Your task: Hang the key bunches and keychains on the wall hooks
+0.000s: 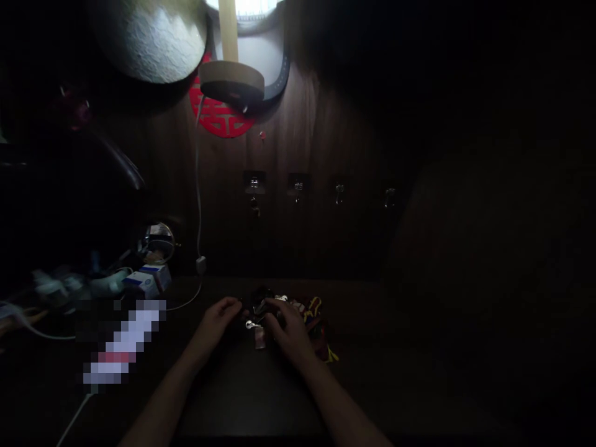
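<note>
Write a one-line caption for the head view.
Left hand and right hand at a heap of keys and colored cords on a dark table, below wall hooks.

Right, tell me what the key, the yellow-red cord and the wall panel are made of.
The key looks like shiny pale metal, from its bright glint. The yellow-red cord looks like matte textile, with twisted strands; fibre unclear in this dimness. The wall panel looks like dark wood or veneer, showing vertical grain and a faint sheen.
</note>
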